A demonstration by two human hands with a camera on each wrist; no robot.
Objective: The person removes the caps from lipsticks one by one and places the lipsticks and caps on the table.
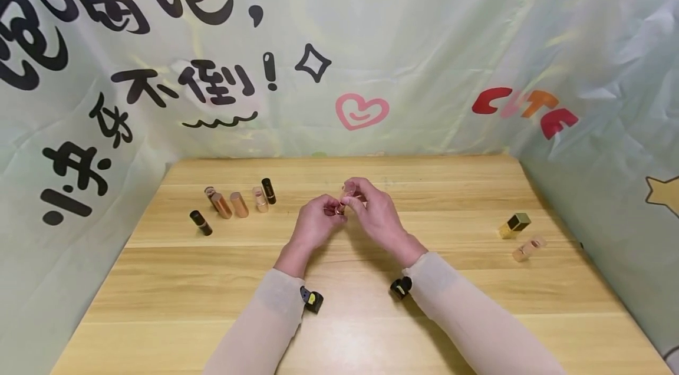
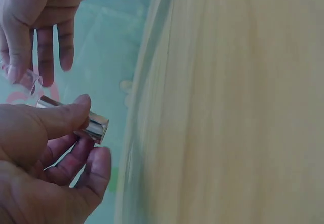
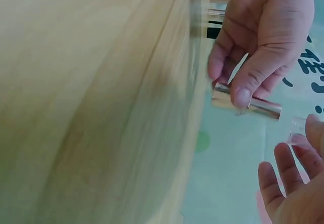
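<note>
Over the middle of the table, my left hand (image 1: 316,221) pinches a shiny rose-gold lipstick tube (image 3: 264,107) between thumb and fingers. Close beside it, my right hand (image 1: 378,214) holds a clear lipstick cap (image 3: 298,132) by thumb and fingertips. In the left wrist view the tube's metal end (image 2: 97,127) sticks out past my left thumb, and the transparent cap (image 2: 31,82) is near its other end. A small gap shows between tube and cap in the right wrist view. Fingers hide part of both pieces in the head view.
At the left of the wooden table (image 1: 175,280) stand several lipsticks, among them a black one (image 1: 200,223), another black tube (image 1: 269,191), a rose-gold tube (image 1: 239,204) and a clear-capped pink one (image 1: 260,199). On the right are a gold lipstick (image 1: 514,225) and a pink clear-capped lipstick (image 1: 527,249).
</note>
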